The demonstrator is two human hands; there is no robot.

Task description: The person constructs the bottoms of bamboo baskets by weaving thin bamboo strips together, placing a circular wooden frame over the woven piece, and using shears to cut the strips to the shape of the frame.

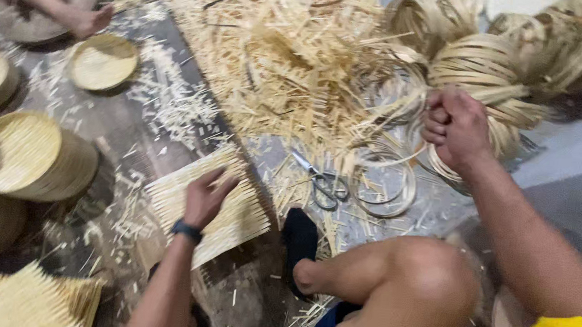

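The woven bamboo mat (207, 202) lies flat on the floor under your left hand (205, 197), fingers spread, unframed as yet, while your right hand (454, 129) is fisted on a bamboo strip hoop (439, 159); finished round trays (28, 154) stand stacked beside, scissors (321, 180) idle.

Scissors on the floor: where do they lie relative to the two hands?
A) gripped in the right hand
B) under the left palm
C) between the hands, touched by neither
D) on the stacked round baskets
C: the scissors lie on the floor among bamboo slivers, apart from the left hand, which presses on a woven bamboo mat, and the right hand, which is fisted on a coil of bamboo strips.
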